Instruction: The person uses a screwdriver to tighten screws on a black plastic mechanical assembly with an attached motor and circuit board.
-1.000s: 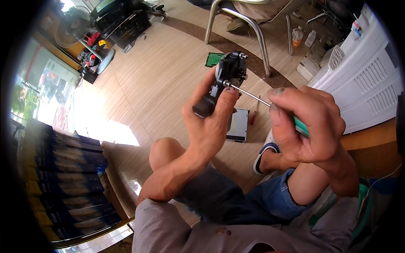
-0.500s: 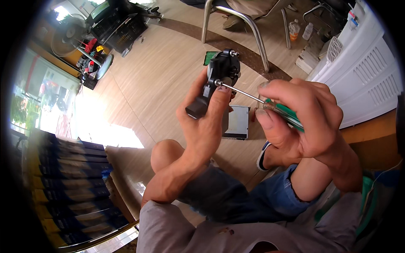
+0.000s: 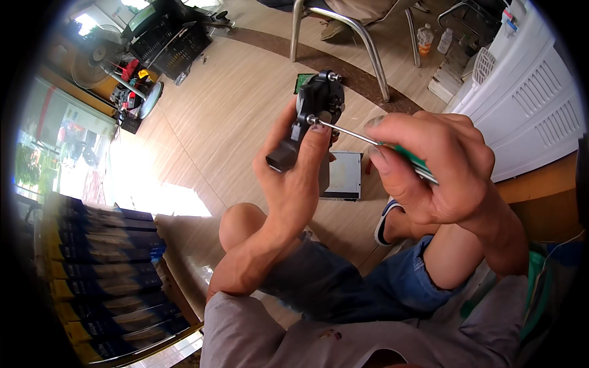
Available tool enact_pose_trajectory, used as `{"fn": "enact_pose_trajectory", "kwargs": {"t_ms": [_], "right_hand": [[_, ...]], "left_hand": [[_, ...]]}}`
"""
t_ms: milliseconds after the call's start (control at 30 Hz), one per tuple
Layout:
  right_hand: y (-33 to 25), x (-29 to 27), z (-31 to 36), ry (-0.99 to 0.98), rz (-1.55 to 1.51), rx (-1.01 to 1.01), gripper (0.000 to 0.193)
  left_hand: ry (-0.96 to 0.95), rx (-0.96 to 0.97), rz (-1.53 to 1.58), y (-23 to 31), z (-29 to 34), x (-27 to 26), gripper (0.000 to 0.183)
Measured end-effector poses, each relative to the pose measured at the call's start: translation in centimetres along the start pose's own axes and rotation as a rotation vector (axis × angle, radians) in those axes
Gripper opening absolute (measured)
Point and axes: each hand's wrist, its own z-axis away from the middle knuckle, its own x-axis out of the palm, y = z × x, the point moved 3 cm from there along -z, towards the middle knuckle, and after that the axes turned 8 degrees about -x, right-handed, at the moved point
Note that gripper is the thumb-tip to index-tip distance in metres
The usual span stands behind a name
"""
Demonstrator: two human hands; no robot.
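Observation:
A black plastic part with a squared connector socket and metal screws (image 3: 311,101) is raised in front of me. My left hand (image 3: 291,175) is closed round it from below, its thumb along the right side. In my right hand (image 3: 435,162) is a screwdriver (image 3: 351,134) with a green handle, pinched between thumb and fingers. The thin steel shaft points up and left, its tip meeting the screw (image 3: 313,119) on the part's near side. A second screw (image 3: 334,76) sticks out at the far end. My palm hides most of the handle.
A flat silvery box (image 3: 345,176) and a green circuit board (image 3: 303,81) lie on the floor beyond my hands. A metal-legged chair (image 3: 368,46) stands ahead, a white vented cabinet (image 3: 534,104) at right. Stacked blue boxes (image 3: 113,276) are at left, a fan (image 3: 95,58) at far left.
Both hands have shifted very slightly left with the part and the screwdriver. The right fingers have edged forward along the screwdriver; its tip is still at the same screw.

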Motion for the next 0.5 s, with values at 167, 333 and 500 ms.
{"fn": "enact_pose_trajectory", "kwargs": {"t_ms": [167,333,500], "right_hand": [[-0.4,-0.22,-0.46,-0.002,0.041,-0.003,0.033],[-0.22,-0.28,-0.33,0.021,0.032,-0.01,0.035],[-0.07,-0.03,-0.24,0.01,-0.002,-0.061,0.036]], "left_hand": [[-0.001,0.011,0.014,0.12,0.04,0.09,0.045],[-0.009,0.03,0.0,0.2,0.17,0.18,0.044],[-0.004,0.005,0.023,0.25,0.01,0.01,0.045]]}}
